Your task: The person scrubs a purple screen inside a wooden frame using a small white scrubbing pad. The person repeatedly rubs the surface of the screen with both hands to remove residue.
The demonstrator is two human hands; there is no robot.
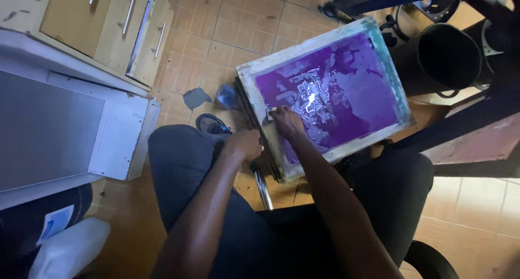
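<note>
A wooden-framed printing screen [249, 89] with purple mesh [357, 89] rests tilted against my lap and a stack of similar frames. My right hand [287, 122] presses a small white piece [270, 114] onto the mesh near the frame's left side, fingers pinched on it. My left hand [245, 143] is closed around the frame's near-left edge, steadying it. A bright glare sits in the middle of the mesh. My legs in dark trousers fill the lower centre.
A white box-like table [124, 132] with a grey glass top stands at left, a cabinet with drawers [108, 24] behind it. A white plastic jug [70, 249] lies bottom left. A black press stand with a dark cylinder [444, 57] is at right. Tiled floor.
</note>
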